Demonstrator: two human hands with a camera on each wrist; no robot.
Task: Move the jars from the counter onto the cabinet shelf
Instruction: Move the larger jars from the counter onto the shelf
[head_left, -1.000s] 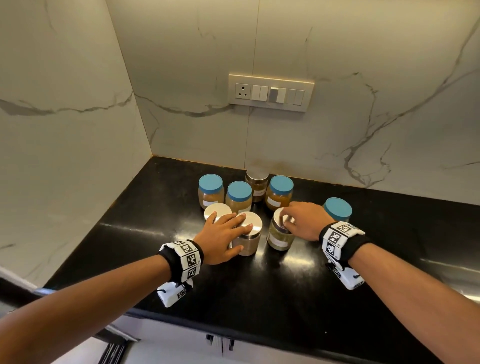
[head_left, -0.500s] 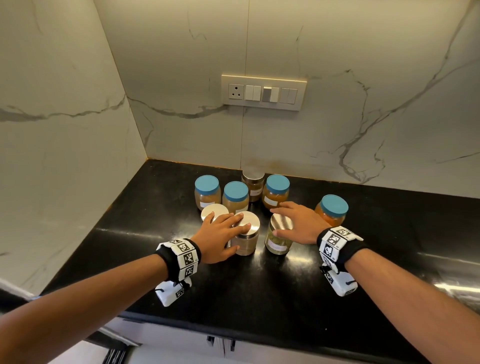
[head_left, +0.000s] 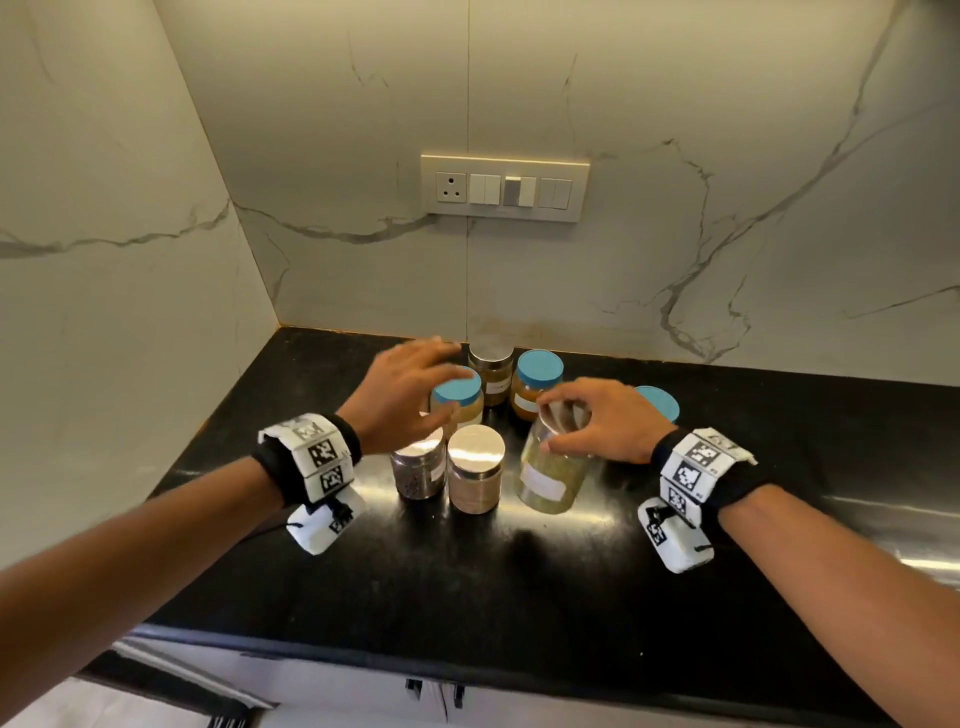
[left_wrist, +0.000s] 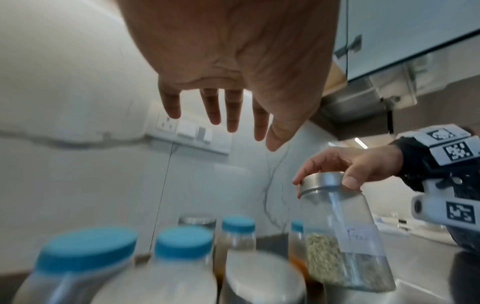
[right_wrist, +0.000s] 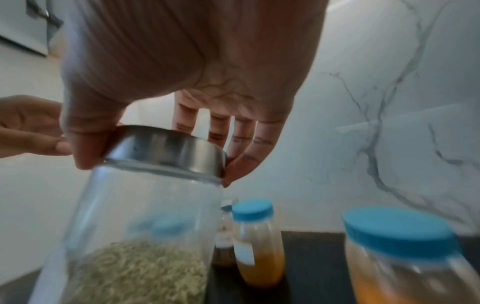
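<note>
The right hand (head_left: 608, 423) is near the middle of the head view, a bit to the right. Its thumb and fingers pinch the shiny metal lid of a glass jar (head_left: 553, 467) with green seeds in the bottom. This jar is tipped, with its lid leaning toward the right of the frame, and it has a white label. I cannot tell if its bottom touches the black counter (head_left: 519, 571). In the right wrist view the thumb (right_wrist: 88, 144) is on one side of the lid and the fingertips (right_wrist: 241, 164) are on the other side. The left hand (head_left: 402, 397) is in the middle of the head view, a bit to the left. It is above the other jars, with fingers spread and straight, holding nothing. Under it is a jar with a blue lid (head_left: 457, 400). Just below that in the frame stand two jars with silver lids (head_left: 475, 467), side by side. More blue-lid jars (head_left: 535, 382) stand near the marble wall (head_left: 727, 156). A switch plate (head_left: 506, 187) is on that wall, above the jars.
</note>
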